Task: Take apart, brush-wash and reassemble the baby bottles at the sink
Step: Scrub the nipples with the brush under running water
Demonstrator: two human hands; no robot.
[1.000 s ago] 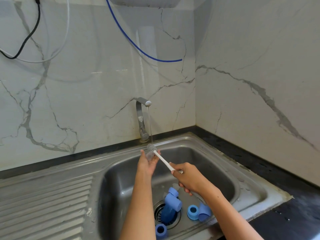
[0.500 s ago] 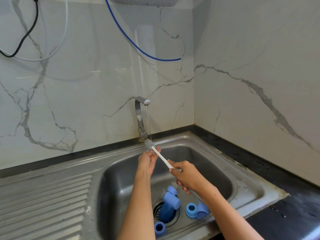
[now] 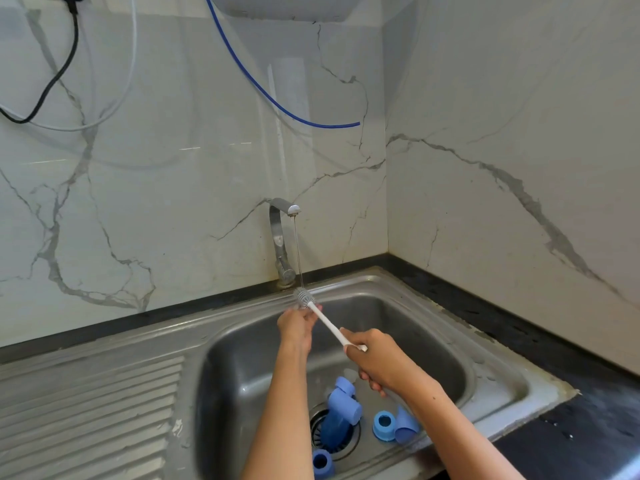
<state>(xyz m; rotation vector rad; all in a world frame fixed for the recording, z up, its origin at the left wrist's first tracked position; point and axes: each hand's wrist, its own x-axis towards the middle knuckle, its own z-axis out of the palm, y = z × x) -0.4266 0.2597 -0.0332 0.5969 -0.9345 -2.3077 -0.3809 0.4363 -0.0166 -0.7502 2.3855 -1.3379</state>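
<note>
Over the steel sink [image 3: 491, 368], my right hand [image 3: 379, 363] grips the white handle of a bottle brush [image 3: 327, 323]. Its grey bristle head [image 3: 304, 296] sits under the thin stream from the faucet [image 3: 280, 237]. My left hand [image 3: 298, 329] is curled at the brush's neck and pinches a small clear part, mostly hidden by my fingers. Blue bottle pieces lie on the sink floor: a bottle body [image 3: 341, 405] over the drain, a ring [image 3: 383, 424], a cap [image 3: 406, 428] and another ring [image 3: 322, 463].
A ribbed steel drainboard [image 3: 86, 410] lies left of the basin. Black countertop [image 3: 571, 431] runs along the right. Marble walls meet in a corner behind the sink. A blue hose [image 3: 263, 91] and black and white cables [image 3: 62, 71] hang on the wall.
The brush head has slid up past my left hand's fingers toward the faucet base. Both hands stay over the basin and the water keeps running.
</note>
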